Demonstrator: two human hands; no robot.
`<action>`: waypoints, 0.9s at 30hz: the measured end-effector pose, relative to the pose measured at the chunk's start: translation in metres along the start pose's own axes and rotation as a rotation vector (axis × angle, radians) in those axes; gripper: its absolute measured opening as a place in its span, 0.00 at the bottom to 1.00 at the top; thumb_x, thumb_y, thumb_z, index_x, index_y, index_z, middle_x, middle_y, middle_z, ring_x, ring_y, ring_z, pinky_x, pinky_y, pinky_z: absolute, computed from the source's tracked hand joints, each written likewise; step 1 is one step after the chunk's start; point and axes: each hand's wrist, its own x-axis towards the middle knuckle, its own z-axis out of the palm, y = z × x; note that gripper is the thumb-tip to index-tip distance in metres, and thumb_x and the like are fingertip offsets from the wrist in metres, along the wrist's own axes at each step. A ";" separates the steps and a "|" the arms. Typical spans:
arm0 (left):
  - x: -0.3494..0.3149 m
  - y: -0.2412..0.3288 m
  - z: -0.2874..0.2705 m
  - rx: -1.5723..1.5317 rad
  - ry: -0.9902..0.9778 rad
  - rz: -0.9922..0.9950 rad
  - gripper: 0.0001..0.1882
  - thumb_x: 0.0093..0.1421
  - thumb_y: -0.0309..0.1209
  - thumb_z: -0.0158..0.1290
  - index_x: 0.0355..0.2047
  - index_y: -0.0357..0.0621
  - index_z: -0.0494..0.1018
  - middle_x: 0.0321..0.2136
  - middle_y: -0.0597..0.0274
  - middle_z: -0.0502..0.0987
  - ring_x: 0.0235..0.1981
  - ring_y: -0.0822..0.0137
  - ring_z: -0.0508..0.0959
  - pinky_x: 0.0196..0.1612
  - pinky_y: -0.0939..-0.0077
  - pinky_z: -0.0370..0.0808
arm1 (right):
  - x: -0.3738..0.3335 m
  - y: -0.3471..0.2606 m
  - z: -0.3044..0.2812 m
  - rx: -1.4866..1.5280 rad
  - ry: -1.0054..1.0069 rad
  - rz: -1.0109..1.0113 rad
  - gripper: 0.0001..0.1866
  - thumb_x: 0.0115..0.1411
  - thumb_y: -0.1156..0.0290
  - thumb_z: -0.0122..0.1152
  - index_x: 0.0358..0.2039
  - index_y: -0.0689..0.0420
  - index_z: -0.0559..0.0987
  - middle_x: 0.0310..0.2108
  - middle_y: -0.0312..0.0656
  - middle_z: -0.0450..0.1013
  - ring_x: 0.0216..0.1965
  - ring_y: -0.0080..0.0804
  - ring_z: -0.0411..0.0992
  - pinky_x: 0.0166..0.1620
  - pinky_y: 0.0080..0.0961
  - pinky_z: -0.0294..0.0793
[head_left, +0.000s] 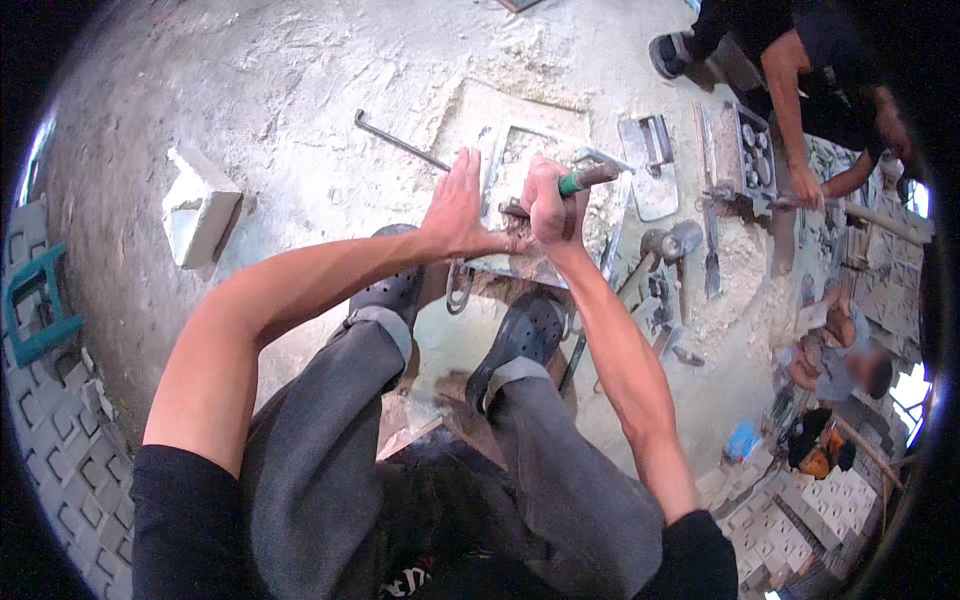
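My right hand (556,205) is closed round a tool with a green and brown handle (588,180); its working end is mostly hidden, so its kind does not show. Beneath it lies a rectangular metal mould frame (494,165) filled with pale, crumbly material (600,225). My left hand (462,212) rests at the frame's left edge, fingers stretched upward and thumb toward my right hand. A thin dark metal rod (400,143) with a bent end runs up-left from my left fingers. On the frame's near side hangs a metal loop handle (458,288).
At right lie a flat plate with a handle (650,165), a hammer (665,243) and small tools. A white angular block (198,208) stands at left. Two other people work at right, one gripping a long wooden handle (885,224). Grey patterned blocks (70,490) line the left edge.
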 end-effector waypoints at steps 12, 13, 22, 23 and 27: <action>0.040 0.001 -0.025 0.064 0.002 0.145 0.79 0.32 0.74 0.63 0.73 0.51 0.32 0.68 0.22 0.34 0.71 0.32 0.41 0.71 0.45 0.43 | -0.009 -0.053 -0.006 0.264 0.125 0.016 0.24 0.66 0.65 0.47 0.13 0.51 0.57 0.10 0.29 0.49 0.11 0.20 0.45 0.17 0.24 0.46; 0.044 0.003 -0.027 0.085 0.000 0.157 0.79 0.32 0.74 0.63 0.73 0.51 0.32 0.68 0.22 0.34 0.71 0.32 0.41 0.71 0.44 0.42 | -0.009 -0.053 -0.010 0.278 0.135 0.024 0.24 0.66 0.65 0.47 0.13 0.51 0.56 0.10 0.29 0.49 0.11 0.20 0.45 0.17 0.24 0.45; 0.016 -0.001 -0.009 -0.008 0.063 0.209 0.83 0.29 0.70 0.68 0.70 0.34 0.32 0.69 0.26 0.35 0.71 0.36 0.42 0.71 0.47 0.44 | -0.010 -0.015 -0.005 -0.077 0.024 -0.261 0.21 0.65 0.67 0.46 0.13 0.56 0.63 0.13 0.32 0.58 0.15 0.21 0.55 0.19 0.25 0.53; 0.014 0.003 -0.007 0.011 0.031 0.204 0.83 0.29 0.71 0.67 0.70 0.34 0.32 0.69 0.26 0.35 0.71 0.36 0.42 0.71 0.48 0.44 | -0.010 0.003 -0.003 -0.233 0.002 -0.195 0.21 0.65 0.67 0.43 0.13 0.56 0.62 0.13 0.33 0.58 0.14 0.22 0.53 0.18 0.25 0.53; 0.009 -0.001 -0.010 0.104 0.028 0.190 0.78 0.34 0.76 0.60 0.72 0.40 0.36 0.69 0.27 0.35 0.72 0.37 0.41 0.71 0.45 0.44 | 0.007 -0.015 -0.003 0.052 0.079 -0.099 0.18 0.63 0.70 0.51 0.14 0.55 0.68 0.14 0.28 0.62 0.18 0.18 0.61 0.22 0.22 0.57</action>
